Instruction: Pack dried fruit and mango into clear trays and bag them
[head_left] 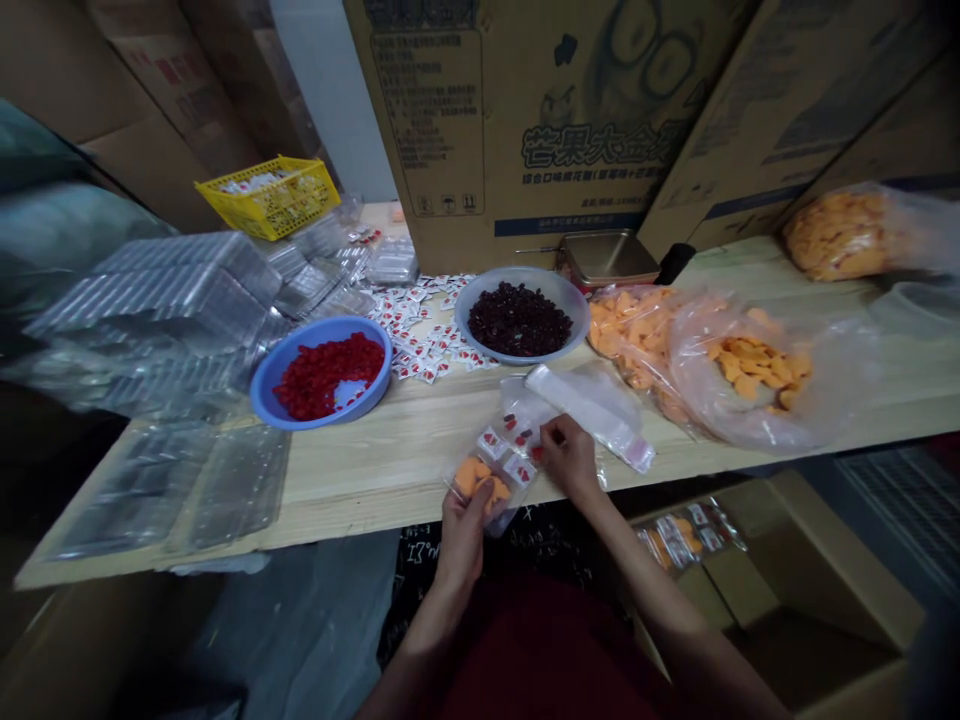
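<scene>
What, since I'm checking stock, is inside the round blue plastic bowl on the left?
The bowl holds heaped small red pieces; a patch of its bottom shows at right. Whatever lies beneath the heap is covered.

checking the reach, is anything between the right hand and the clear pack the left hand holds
Nothing visible: the right hand is at the right side of the clear pack, whose near end the left hand grips. The plastic sleeves lie beyond, not between.
</scene>
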